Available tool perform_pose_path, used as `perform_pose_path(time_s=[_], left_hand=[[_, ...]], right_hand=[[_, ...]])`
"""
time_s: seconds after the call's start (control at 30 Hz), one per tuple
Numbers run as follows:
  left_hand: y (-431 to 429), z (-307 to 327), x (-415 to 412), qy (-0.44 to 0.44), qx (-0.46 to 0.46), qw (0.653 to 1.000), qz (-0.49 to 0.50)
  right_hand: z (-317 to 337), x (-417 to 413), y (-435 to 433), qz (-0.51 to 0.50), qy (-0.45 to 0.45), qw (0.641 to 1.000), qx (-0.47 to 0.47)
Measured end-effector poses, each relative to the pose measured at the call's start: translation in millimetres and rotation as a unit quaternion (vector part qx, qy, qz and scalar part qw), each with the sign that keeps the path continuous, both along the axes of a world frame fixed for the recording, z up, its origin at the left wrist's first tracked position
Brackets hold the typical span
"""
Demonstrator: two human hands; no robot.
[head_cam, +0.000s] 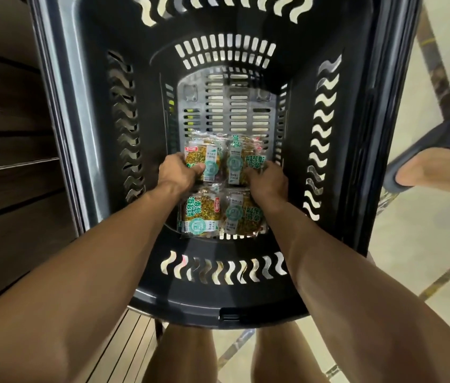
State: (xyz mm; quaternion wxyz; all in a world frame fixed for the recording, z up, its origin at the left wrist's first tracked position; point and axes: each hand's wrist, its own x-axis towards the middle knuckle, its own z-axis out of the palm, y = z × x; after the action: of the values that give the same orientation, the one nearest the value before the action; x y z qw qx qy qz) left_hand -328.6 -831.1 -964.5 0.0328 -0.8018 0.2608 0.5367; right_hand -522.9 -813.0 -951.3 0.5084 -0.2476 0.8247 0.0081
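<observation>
Both hands inside basket (102, 134).
The far-left packet (209, 157) is held in the closed grip of the left hand (178, 171), the far-right packet (239, 161) likewise by the right hand (267, 183).

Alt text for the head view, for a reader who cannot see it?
Two hands reach into a deep dark basket: the left hand grips the far-left snack packet, the right hand the far-right packet. A near-left packet and near-right packet lie flat.
</observation>
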Motion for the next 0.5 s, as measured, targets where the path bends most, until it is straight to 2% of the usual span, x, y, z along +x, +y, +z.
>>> perform_pose_path(time_s=[0.2,0.37,0.43,0.5], left_hand=[[-4.4,34.5,-1.5,-0.023,-0.007,0.997,-0.068],[-12.7,105.6,-11.5,-0.042,-0.027,0.988,-0.148],[-15.4,143.6,-12.8,-0.057,-0.050,0.976,-0.203],[-19.6,185.5,-15.3,-0.089,-0.080,0.954,-0.274]], right_hand=[[23.8,-1.8,-0.9,0.031,-0.007,0.999,0.015],[99.2,-4.4,4.9,0.078,-0.028,0.995,-0.053],[140.7,-3.2,5.0,0.138,-0.037,0.986,-0.082],[180.6,-5.1,2.7,0.236,-0.002,0.966,-0.109]])
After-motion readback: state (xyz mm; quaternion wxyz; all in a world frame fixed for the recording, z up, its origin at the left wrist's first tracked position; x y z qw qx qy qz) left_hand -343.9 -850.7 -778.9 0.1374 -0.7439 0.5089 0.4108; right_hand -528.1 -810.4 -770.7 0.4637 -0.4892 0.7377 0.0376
